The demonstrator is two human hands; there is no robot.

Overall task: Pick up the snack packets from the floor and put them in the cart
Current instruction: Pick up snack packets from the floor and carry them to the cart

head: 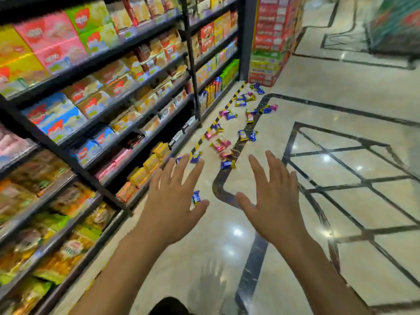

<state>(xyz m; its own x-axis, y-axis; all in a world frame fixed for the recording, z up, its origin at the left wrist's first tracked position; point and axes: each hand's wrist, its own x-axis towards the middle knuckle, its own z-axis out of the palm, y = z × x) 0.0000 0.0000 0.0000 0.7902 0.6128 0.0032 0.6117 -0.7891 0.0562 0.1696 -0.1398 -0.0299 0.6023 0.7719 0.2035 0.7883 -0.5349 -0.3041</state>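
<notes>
glossy marble floor beside stocked shelves holds scattered snack packets; left hand and right hand spread, empty.

Your left hand covers part of a blue packet and two more near its fingertips. Shelf boxes are motion-blurred, labels unreadable. Far packets too small to count. Top-right display is blurred and cut by the edge.
</notes>
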